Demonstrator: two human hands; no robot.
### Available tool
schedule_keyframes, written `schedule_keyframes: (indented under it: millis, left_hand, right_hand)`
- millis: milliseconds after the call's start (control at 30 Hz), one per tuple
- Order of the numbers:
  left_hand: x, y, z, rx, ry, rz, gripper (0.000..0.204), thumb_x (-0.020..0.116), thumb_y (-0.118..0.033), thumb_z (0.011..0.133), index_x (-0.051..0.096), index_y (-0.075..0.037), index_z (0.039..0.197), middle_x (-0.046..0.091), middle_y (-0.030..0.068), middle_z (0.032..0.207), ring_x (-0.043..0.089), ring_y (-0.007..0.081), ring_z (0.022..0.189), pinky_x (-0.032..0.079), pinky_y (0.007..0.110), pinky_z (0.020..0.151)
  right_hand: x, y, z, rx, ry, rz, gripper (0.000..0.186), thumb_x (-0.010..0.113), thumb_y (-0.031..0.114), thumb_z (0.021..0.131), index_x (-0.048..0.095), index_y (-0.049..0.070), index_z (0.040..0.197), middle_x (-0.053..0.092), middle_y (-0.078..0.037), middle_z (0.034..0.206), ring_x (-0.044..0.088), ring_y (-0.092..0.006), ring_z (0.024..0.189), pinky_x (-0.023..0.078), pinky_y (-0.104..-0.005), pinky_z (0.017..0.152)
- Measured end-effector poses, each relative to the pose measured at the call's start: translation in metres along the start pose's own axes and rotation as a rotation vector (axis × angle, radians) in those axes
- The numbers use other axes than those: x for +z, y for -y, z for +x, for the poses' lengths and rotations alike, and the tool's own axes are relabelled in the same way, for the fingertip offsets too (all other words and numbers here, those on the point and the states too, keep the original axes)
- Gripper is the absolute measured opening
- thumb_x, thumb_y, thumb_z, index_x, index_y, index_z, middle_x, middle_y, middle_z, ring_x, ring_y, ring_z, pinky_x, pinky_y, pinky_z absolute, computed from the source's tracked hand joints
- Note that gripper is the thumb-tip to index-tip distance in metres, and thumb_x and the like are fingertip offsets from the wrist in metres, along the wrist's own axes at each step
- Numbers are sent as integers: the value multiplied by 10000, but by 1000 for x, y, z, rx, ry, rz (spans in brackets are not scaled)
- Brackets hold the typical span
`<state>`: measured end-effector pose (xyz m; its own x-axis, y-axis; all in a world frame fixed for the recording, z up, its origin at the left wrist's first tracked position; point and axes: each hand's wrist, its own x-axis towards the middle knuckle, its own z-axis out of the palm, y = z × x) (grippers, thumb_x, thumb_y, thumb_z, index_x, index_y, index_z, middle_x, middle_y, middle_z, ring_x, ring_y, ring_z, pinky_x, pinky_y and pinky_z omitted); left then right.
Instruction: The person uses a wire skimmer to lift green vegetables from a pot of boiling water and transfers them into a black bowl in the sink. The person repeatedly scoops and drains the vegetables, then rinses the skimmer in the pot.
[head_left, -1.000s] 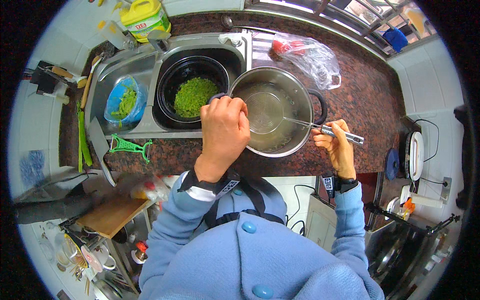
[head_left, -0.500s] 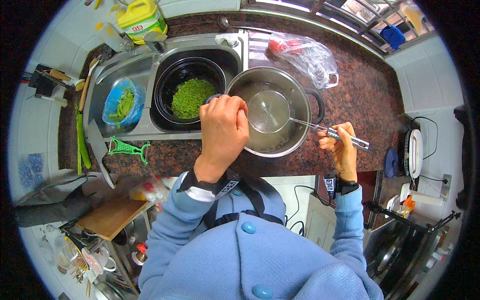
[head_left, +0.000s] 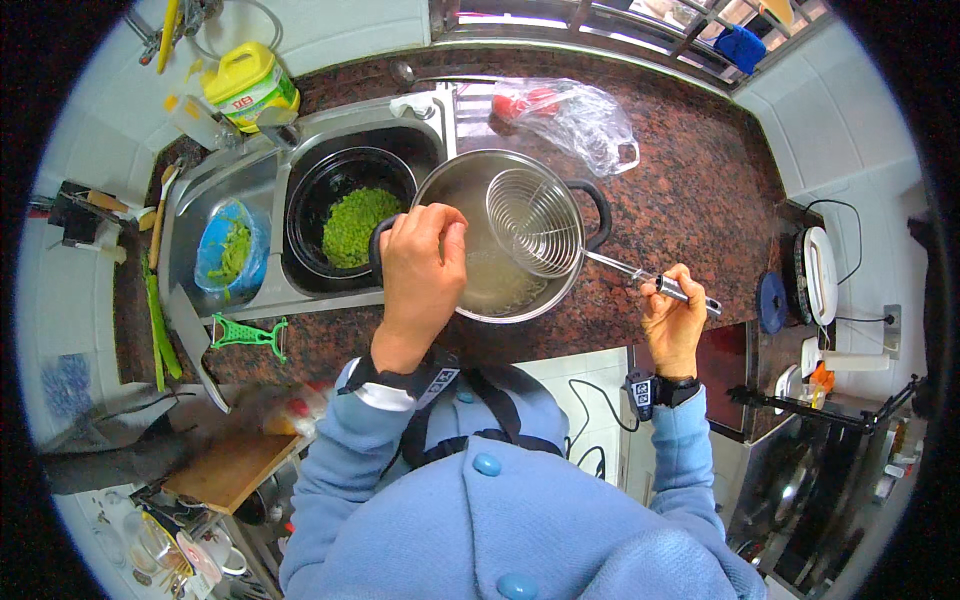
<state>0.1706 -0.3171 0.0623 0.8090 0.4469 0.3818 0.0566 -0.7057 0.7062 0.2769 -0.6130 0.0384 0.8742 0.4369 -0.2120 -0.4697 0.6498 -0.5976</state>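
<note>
My right hand (head_left: pixel 672 325) is closed around the metal handle of a wire skimmer (head_left: pixel 535 222). The skimmer's coiled basket is tilted over the right part of a steel pot (head_left: pixel 478 308), with nothing seen in it. Cloudy liquid lies in the pot. At the pot's left side, my left hand (head_left: pixel 420 285) is closed by the black handle and rim; its fingertips are partly hidden. Left of it, a black bowl (head_left: pixel 300 235) with chopped green pieces (head_left: pixel 358 226) stands in the right sink basin.
A blue bowl (head_left: pixel 262 240) of greens sits in the left basin (head_left: pixel 185 205). A knife (head_left: pixel 190 335) and a green peeler (head_left: pixel 250 333) lie at the counter's front left edge. Behind the pot is a clear plastic bag (head_left: pixel 585 120) with something red. A yellow jug (head_left: pixel 250 85) stands behind the sink.
The skimmer has tilted up and shifted toward the pot's right side as my right hand turned its handle. My left hand stays at the pot's left side. The whole view has shifted slightly.
</note>
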Motion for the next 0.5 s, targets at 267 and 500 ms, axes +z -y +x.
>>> schedule_keyframes:
  millis: [267,500]
  left_hand:
    - [-4,2,0,34,-36,86,66,572,-55,813,601,-33,868,600,103,807,567,264,758,423,369,684]
    - [-11,3,0,3,-106,37,68,571,-51,804,592,-59,869,581,79,808,544,268,777,384,382,702]
  right_hand:
    - [4,-5,4,-20,-36,-123,232,475,247,922,515,28,855,642,-213,803,665,-221,674,557,-237,530]
    - [11,-9,21,121,-131,-320,256,476,259,932,550,14,928,648,-266,859,674,-225,651,575,-265,562]
